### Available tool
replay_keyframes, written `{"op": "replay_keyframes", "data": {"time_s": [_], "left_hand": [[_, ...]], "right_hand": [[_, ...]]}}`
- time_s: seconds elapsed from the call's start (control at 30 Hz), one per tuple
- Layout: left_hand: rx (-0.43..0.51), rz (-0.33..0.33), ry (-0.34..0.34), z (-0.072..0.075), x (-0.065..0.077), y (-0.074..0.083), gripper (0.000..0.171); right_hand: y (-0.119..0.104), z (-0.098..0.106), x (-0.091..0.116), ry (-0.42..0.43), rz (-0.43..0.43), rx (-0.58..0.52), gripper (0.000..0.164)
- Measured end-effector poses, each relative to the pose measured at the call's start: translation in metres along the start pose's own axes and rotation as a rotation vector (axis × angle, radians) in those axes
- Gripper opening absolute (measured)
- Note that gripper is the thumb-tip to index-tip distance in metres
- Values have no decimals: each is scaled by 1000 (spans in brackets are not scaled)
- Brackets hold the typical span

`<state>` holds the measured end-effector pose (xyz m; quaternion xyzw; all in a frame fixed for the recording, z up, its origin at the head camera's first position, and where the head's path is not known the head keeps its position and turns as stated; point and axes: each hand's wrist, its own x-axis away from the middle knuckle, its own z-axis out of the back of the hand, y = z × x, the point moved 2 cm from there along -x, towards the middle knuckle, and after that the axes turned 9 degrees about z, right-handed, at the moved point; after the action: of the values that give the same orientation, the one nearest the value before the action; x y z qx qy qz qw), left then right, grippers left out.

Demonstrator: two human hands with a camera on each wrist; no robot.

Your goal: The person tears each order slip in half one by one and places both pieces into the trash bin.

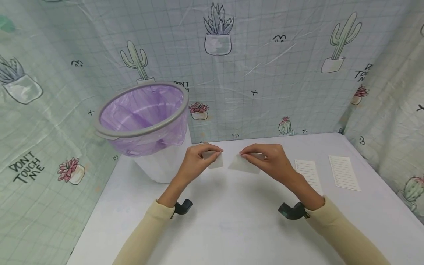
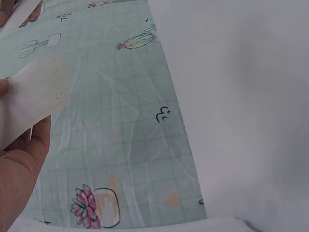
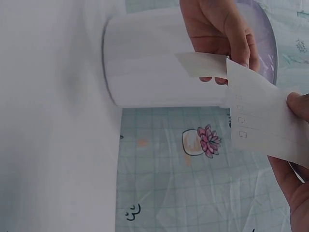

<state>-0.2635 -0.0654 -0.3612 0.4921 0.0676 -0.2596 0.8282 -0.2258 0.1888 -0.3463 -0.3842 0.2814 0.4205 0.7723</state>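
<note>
My left hand (image 1: 198, 161) pinches a small piece of pale paper (image 1: 216, 163) between thumb and fingers. In the left wrist view, small printed checkboxes and lines show on this left paper (image 2: 41, 89). Opposite it, my right hand (image 1: 272, 159) pinches another paper piece (image 1: 243, 165), with checkboxes along one edge in the right wrist view. A narrow gap separates the two pieces in the head view, both held above the white table (image 1: 228, 221). Each piece has a slanted edge.
A white bin (image 1: 157, 165) with a grey rim and purple liner (image 1: 132, 110) stands to the left, behind my left hand. Two lined paper sheets (image 1: 343, 173) lie on the table at the right. A cactus-print cloth (image 1: 251, 73) hangs behind and at both sides.
</note>
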Motion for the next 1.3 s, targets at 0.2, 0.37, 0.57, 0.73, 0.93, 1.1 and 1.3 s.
{"op": "replay_keyframes", "data": {"time_s": [0.2, 0.37, 0.57, 0.73, 0.93, 1.1, 1.3], "left_hand": [[12, -23, 17, 7, 2, 2, 11], [20, -24, 25, 12, 2, 1, 11], [4, -14, 37, 18, 5, 1, 11], [-1, -9, 36, 20, 8, 1, 11], [-22, -6, 47, 22, 11, 2, 11], [-28, -14, 53, 24, 13, 3, 11], [-26, -36, 56, 28, 14, 6, 11]], "right_hand": [[-2, -2, -4, -2, -3, -4, 22], [-4, -3, -5, -11, -24, -9, 22], [-5, -5, -6, -3, -25, -25, 22], [-3, -6, -7, 17, -2, -25, 23], [-3, -8, -10, 31, 22, -31, 23], [-6, -10, -13, 34, 19, -45, 23], [-8, -15, -16, 47, 32, -66, 22]]}}
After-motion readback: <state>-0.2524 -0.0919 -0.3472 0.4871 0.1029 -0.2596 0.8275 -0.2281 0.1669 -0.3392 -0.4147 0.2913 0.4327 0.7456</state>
